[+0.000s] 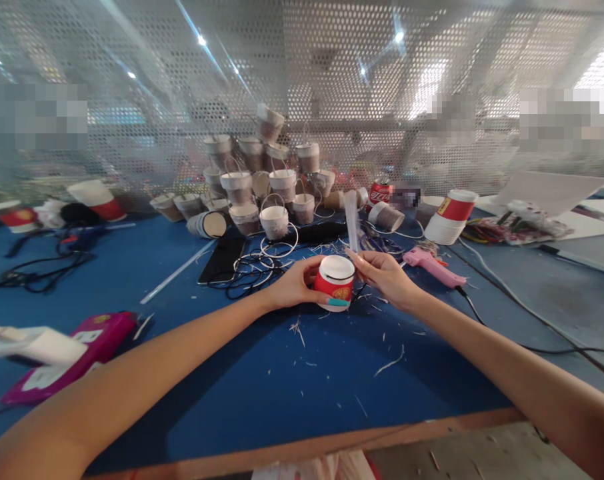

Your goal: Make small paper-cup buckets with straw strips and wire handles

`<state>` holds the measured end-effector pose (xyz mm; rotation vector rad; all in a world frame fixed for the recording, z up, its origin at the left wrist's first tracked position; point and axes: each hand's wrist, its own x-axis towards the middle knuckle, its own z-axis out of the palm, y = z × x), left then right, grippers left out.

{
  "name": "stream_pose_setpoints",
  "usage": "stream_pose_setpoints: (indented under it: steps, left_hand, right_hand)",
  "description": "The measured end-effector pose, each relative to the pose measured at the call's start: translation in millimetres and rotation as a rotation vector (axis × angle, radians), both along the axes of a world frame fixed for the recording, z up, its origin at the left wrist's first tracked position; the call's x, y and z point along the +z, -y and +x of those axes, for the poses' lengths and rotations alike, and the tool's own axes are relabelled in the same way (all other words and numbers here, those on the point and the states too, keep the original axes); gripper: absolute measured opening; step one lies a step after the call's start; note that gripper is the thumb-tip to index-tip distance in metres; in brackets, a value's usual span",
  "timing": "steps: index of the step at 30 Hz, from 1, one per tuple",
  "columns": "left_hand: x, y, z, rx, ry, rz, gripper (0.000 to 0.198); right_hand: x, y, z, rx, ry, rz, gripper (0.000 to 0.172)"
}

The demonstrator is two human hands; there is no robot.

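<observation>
A red and white paper cup (334, 283) stands upright near the middle of the blue table, with a dark line along its rim. My left hand (299, 283) is wrapped round the cup's left side, its thumb with a turquoise nail across the front. At the cup's right, my right hand (382, 275) has thumb and fingers pinched together close to the rim; what they hold, if anything, is too small to make out. Just behind the right fingertips, clear glue sticks (352, 220) stand upright.
Small handled buckets (237, 188) are piled at the back. A pink glue gun (435, 267) lies right, its cable trailing. Stacked cups (451, 217) stand behind it. Coiled cord (279, 248) lies behind the cup; a magenta power strip (99, 337) is at left.
</observation>
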<state>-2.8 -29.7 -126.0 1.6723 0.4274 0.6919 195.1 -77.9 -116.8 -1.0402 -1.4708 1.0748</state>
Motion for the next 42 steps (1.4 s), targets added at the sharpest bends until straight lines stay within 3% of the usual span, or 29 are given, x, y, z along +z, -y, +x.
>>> stream_pose_setpoints:
  steps: [10, 18, 27, 32, 42]
  left_hand:
    - [-1.4, 1, 1, -0.060, 0.049, -0.016, 0.081]
    - [1.0, 1, 0, -0.039, 0.071, -0.024, 0.074]
    - [3.9, 6, -1, 0.039, 0.090, -0.217, 0.060]
    - [3.8, 8, 1, 0.132, 0.063, -0.179, 0.057]
    - [-2.3, 4, 4, 0.194, 0.045, -0.069, 0.061]
  right_hand:
    - [0.4, 0, -2, -0.012, -0.019, -0.003, 0.050]
    - [1.4, 0, -1, -0.030, -0.001, 0.017, 0.052]
    - [6.6, 4, 0, 0.064, -0.078, -0.030, 0.053]
    - [11.0, 7, 2, 0.080, -0.132, -0.049, 0.048]
    - [6.4, 7, 5, 0.108, -0.198, -0.024, 0.041]
